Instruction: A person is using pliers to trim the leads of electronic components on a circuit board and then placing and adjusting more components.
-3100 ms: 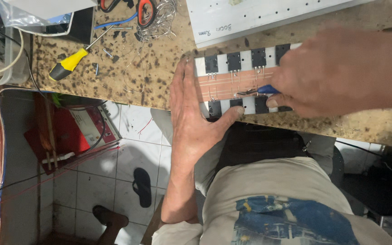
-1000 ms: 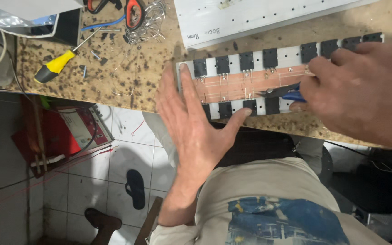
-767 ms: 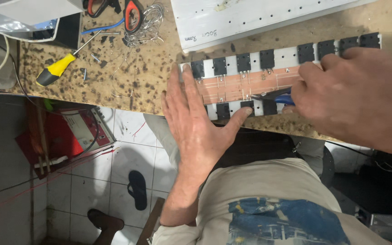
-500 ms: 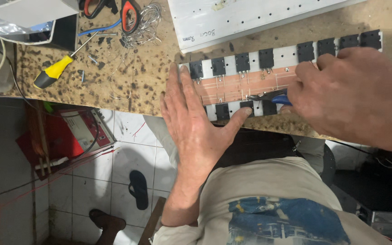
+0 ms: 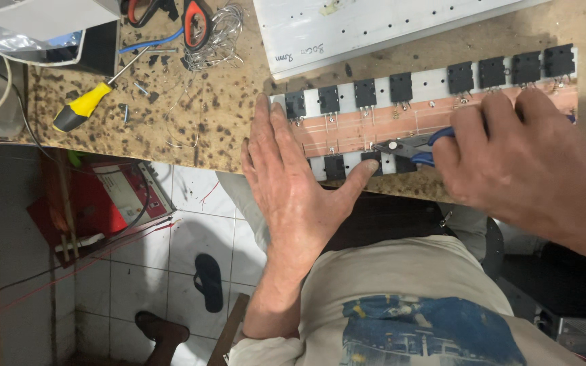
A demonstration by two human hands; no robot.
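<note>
The left hand (image 5: 293,186) lies flat, fingers together, on the left end of the circuit board (image 5: 401,122), which rests at the worktop (image 5: 198,108) front edge. The right hand (image 5: 517,169), fingers curled, grips blue-handled pliers (image 5: 408,146) with tips over the board's copper strip. A yellow-handled screwdriver (image 5: 86,105) lies well apart.

Pliers (image 5: 408,146) over circuit board (image 5: 374,125) (steadied)
</note>
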